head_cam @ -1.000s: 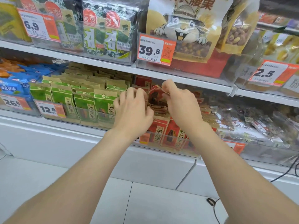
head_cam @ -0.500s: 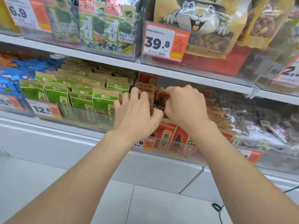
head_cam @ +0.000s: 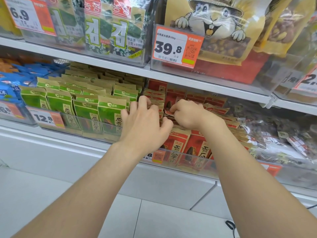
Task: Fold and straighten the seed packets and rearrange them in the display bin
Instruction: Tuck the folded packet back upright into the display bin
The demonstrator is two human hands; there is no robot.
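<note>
View: head camera.
Left hand (head_cam: 145,124): fingers are curled over the tops of the red paper seed packets (head_cam: 178,145) and the thumb is against their near face. It grips the stack.
Right hand (head_cam: 188,115): narrow pinch, with index finger and thumb on one creased red packet (head_cam: 169,108).
Location: we find the packets standing in the clear plastic display bin (head_cam: 188,161), just beside the green paper seed packets (head_cam: 109,114).
Change: within the last second both hands have dropped from above the row into it.
Meaning: we judge the fold done and the seating in progress.
</note>
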